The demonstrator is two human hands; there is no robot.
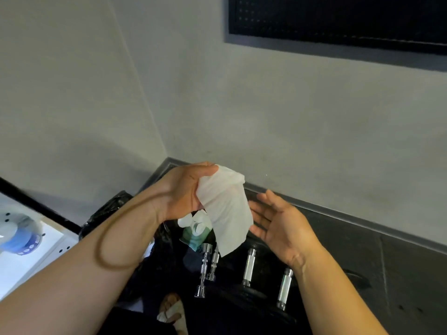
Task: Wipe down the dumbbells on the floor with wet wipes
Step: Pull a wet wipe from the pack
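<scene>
A white wet wipe (225, 213) hangs unfolded in the air above the floor, in front of the person. The left hand (179, 192) pinches its top edge between thumb and curled fingers. The right hand (280, 226) is spread flat, palm turned to the wipe, fingertips at its right edge and holding nothing. Below, the dumbbells (249, 267) lie side by side on the dark floor (362, 250), chrome handles shining. A green pack of wipes (193, 236) sits just beyond them, beside a black bag (108, 209). A sandalled foot (171, 308) shows near the bottom.
</scene>
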